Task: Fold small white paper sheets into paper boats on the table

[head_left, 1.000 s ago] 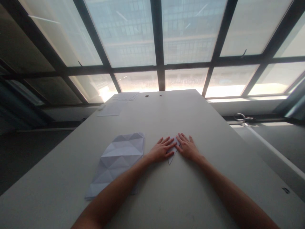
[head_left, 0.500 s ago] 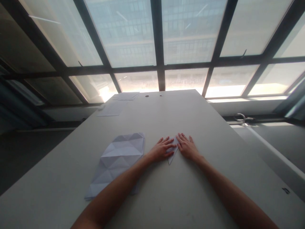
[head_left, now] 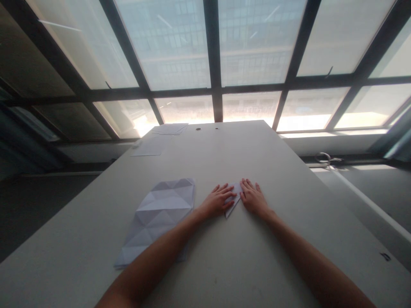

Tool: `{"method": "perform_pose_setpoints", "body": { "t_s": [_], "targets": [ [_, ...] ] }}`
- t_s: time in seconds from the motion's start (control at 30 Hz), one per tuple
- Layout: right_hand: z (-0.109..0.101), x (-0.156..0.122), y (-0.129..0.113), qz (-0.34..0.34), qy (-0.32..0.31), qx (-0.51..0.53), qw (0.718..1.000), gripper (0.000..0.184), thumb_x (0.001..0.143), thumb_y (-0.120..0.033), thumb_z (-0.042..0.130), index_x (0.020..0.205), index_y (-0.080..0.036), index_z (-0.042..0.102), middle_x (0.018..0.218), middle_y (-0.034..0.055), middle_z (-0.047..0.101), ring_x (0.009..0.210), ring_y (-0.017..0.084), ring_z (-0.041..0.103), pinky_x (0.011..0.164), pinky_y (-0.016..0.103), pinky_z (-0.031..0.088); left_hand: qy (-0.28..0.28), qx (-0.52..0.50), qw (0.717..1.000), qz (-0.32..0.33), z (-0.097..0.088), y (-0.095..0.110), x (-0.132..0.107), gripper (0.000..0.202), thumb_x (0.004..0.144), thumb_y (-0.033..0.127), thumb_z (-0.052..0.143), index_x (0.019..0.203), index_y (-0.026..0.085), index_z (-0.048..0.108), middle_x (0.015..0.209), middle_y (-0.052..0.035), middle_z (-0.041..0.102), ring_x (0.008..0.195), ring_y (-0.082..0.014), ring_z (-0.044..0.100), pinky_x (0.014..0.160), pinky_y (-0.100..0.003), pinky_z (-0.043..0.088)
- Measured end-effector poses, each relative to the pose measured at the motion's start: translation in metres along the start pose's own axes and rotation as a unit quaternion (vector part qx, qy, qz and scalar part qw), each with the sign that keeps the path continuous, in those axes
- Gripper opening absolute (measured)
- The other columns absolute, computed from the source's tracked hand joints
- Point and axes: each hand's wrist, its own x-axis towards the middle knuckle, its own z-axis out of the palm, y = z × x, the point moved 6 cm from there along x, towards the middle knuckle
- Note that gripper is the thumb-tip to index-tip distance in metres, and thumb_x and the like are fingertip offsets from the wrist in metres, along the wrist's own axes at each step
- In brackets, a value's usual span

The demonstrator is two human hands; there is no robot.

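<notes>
A small folded piece of white paper (head_left: 236, 188) lies flat on the white table (head_left: 305, 239), its pointed lower end toward me. My left hand (head_left: 218, 200) rests on its left side with the fingers spread, covering part of it. At its right edge lies my right hand (head_left: 252, 196), palm down, fingers stretched out. Left of my left forearm is a larger creased white sheet (head_left: 163, 205) with a pattern of triangular folds; the forearm hides its lower right part.
Flat white papers (head_left: 147, 146) lie at the far left of the table, with more sheets (head_left: 170, 128) behind them. Two small holes show near the far edge. Large windows (head_left: 250, 42) stand beyond. A pale bar with a metal ring (head_left: 323, 158) runs along the right.
The folded paper's pointed end has turned slightly left and up. My right hand has shifted a little to the right, showing more paper between the hands.
</notes>
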Motion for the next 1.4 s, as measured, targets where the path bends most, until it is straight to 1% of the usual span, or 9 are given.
{"method": "perform_pose_setpoints", "body": {
  "t_s": [0.2,0.33,0.47,0.6,0.7,0.87,0.93,1.2,1.4],
  "targets": [
    [-0.005,-0.001,0.000,0.011,0.013,0.006,1.000,0.056,0.098,-0.035,0.035,0.149,-0.012,0.038,0.158,0.0108,0.031,0.147,0.023,0.023,0.119,0.046,0.012,0.016,0.019,0.999,-0.036,-0.002,-0.002,0.000,0.039,0.101,0.047,0.038,0.132,0.034,0.058,0.153,-0.0010,0.043,0.145,-0.0264,0.030,0.117,-0.056,0.022],
    [-0.014,-0.002,-0.001,0.011,0.037,-0.003,0.999,0.051,0.098,-0.043,0.042,0.141,-0.016,0.051,0.151,0.0115,0.044,0.138,0.025,0.036,0.114,0.040,0.024,0.044,0.029,0.997,-0.061,-0.006,-0.003,-0.001,0.042,0.101,0.052,0.033,0.129,0.034,0.059,0.151,-0.0004,0.045,0.145,-0.0277,0.030,0.117,-0.058,0.022],
    [-0.019,-0.004,-0.002,0.000,0.057,-0.004,0.998,0.048,0.096,-0.047,0.048,0.135,-0.019,0.057,0.147,0.0107,0.049,0.133,0.027,0.039,0.109,0.040,0.030,0.073,0.055,0.992,-0.083,-0.011,-0.003,-0.004,0.048,0.099,0.059,0.033,0.129,0.031,0.059,0.149,-0.0039,0.046,0.145,-0.0310,0.028,0.116,-0.061,0.018],
    [-0.021,-0.004,-0.003,-0.011,0.073,0.021,0.997,0.043,0.094,-0.043,0.053,0.130,-0.021,0.061,0.141,0.0087,0.054,0.128,0.026,0.043,0.107,0.038,0.032,0.090,0.075,0.989,-0.091,-0.015,-0.005,-0.005,0.052,0.094,0.063,0.043,0.128,0.029,0.061,0.142,-0.0087,0.050,0.137,-0.0314,0.037,0.116,-0.053,0.025],
    [-0.022,-0.004,-0.005,-0.029,0.083,0.050,0.995,0.038,0.093,-0.038,0.056,0.126,-0.020,0.063,0.134,0.0081,0.060,0.122,0.024,0.047,0.106,0.035,0.035,0.094,0.075,0.987,-0.104,-0.016,-0.009,-0.004,0.048,0.093,0.061,0.048,0.127,0.029,0.061,0.128,-0.0093,0.056,0.121,-0.0289,0.048,0.107,-0.046,0.036],
    [-0.023,-0.004,-0.009,-0.070,0.094,0.097,0.988,0.036,0.092,-0.032,0.060,0.126,-0.021,0.063,0.123,0.0069,0.065,0.114,0.022,0.052,0.102,0.032,0.039,0.094,0.072,0.985,-0.128,-0.019,-0.016,-0.004,0.048,0.094,0.055,0.050,0.134,0.029,0.057,0.119,-0.0097,0.059,0.110,-0.0277,0.052,0.096,-0.042,0.043],
    [-0.022,-0.004,-0.010,-0.080,0.096,0.109,0.986,0.037,0.091,-0.030,0.061,0.126,-0.022,0.063,0.120,0.0068,0.065,0.112,0.023,0.053,0.101,0.033,0.040,0.091,0.078,0.984,-0.133,-0.019,-0.018,-0.004,0.051,0.095,0.054,0.051,0.138,0.028,0.053,0.119,-0.0099,0.059,0.109,-0.0274,0.052,0.095,-0.040,0.044],
    [-0.022,-0.004,-0.010,-0.099,0.105,0.130,0.981,0.039,0.086,-0.032,0.067,0.124,-0.024,0.064,0.115,0.0076,0.065,0.109,0.025,0.055,0.098,0.036,0.043,0.076,0.124,0.982,-0.118,-0.020,-0.016,-0.002,0.039,0.097,0.047,0.050,0.129,0.027,0.060,0.126,-0.0081,0.061,0.110,-0.0265,0.053,0.092,-0.036,0.045],
    [-0.023,-0.004,-0.011,-0.105,0.108,0.144,0.978,0.037,0.085,-0.033,0.068,0.120,-0.024,0.065,0.112,0.0070,0.065,0.108,0.024,0.057,0.097,0.035,0.043,0.060,0.144,0.982,-0.105,-0.020,-0.012,-0.002,0.032,0.101,0.033,0.042,0.127,0.026,0.059,0.124,-0.0072,0.063,0.108,-0.0262,0.054,0.087,-0.037,0.046]
  ]
}}
